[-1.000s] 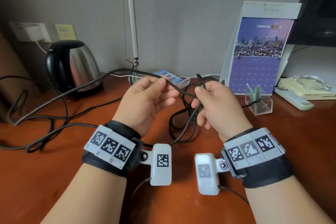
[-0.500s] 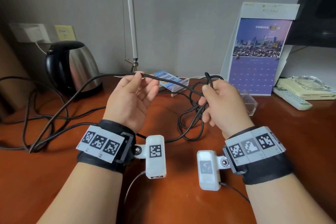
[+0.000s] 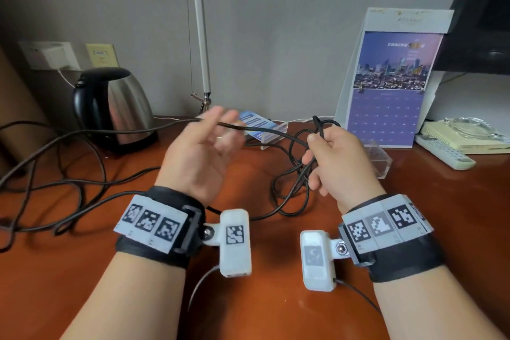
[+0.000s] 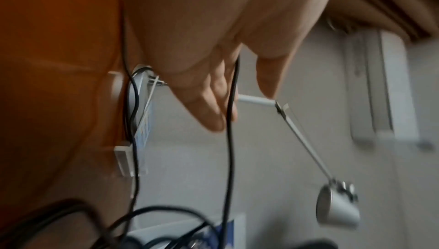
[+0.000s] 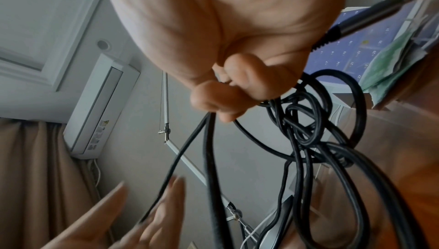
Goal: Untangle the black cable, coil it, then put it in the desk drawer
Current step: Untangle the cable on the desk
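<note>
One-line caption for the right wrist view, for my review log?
Right hand grips a tangled bundle of black cable while the open left hand reaches toward a strand.

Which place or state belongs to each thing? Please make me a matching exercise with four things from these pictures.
Things:
1. left hand
2. right hand
3. kettle
4. calendar

Places or states:
a. stands at the back right of the desk, against the wall
b. fingers curled round a bunch of loops of the black cable
c. stands at the back left of the desk
d. fingers straight, a cable strand lying across them

Pairs: 1-d, 2-b, 3-c, 4-a
</note>
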The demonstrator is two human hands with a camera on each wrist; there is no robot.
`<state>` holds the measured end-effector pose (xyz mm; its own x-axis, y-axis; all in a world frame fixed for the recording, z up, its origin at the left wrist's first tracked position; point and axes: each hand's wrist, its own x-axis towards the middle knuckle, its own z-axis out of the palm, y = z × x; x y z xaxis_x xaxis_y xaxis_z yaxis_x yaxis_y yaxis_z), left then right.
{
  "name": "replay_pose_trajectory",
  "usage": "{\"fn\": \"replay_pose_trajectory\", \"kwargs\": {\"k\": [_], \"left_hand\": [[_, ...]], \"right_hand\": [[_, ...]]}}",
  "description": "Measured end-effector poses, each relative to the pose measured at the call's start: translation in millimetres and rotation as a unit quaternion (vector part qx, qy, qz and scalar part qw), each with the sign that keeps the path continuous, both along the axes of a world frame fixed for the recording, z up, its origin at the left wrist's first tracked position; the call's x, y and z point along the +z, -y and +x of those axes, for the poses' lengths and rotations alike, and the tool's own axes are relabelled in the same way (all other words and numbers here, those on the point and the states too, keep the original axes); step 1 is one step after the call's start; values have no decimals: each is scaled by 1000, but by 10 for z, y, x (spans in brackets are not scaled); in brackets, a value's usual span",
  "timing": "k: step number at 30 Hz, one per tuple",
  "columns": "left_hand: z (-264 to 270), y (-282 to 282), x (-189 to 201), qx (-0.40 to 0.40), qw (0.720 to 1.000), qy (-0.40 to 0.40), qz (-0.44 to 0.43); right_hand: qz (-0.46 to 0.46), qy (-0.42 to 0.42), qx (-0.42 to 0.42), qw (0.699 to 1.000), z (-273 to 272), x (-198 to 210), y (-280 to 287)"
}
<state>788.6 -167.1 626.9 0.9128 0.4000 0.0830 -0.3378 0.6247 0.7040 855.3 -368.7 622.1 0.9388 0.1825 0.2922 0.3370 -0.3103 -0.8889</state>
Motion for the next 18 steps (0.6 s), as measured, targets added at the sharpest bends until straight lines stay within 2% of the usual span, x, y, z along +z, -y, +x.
{"fn": "replay_pose_trajectory", "kwargs": {"k": [2,3,6,8,13,18], "left_hand": [[-3,199,-39,-90,987,-38,125],[-1,263,-72,-125,978,-52,161],[7,323,-143,-156,963,-70,209],[21,307,-142,-131,969,-61,202],[40,200,-70,-29,996,-16,77],[67,166,-99,41,999,-6,35]], "right_hand": [[10,-4,14,1000,-15,-6,-26],[20,-13,26,999,-24,-9,-39],[53,-52,80,994,-52,-14,-74],[61,-72,99,991,-55,-17,-80],[52,-101,116,987,-41,-32,-64],[40,-114,136,983,-67,-40,-86]]}}
